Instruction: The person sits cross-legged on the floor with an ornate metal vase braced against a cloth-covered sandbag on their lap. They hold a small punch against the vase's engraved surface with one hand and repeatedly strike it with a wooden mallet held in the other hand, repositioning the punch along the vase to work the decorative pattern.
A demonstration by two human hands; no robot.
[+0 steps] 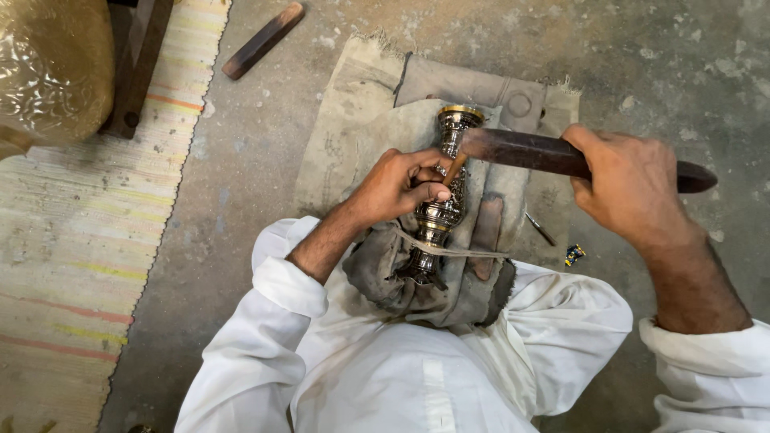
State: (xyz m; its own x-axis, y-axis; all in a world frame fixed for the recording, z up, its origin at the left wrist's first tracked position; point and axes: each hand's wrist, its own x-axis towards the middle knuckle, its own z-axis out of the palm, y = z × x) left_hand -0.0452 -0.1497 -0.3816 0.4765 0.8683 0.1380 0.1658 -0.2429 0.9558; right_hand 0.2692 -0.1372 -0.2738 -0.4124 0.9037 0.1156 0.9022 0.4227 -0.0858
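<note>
A shiny engraved metal vase (443,210) with a gold rim lies lengthwise on grey cloth over my lap, tied down by a thin cord. My left hand (399,186) pinches a small brown chisel (455,168) with its tip against the vase's body. My right hand (630,183) grips a long dark wooden stick (521,151) like a mallet. The stick's end sits just above the chisel head.
A worn sackcloth (353,128) covers the concrete floor under the vase. Another dark wooden stick (263,40) lies at the top. A striped rug (72,240) and a plastic-wrapped gold object (48,64) are at the left. A thin metal tool (541,229) and a small blue piece (574,255) lie at the right.
</note>
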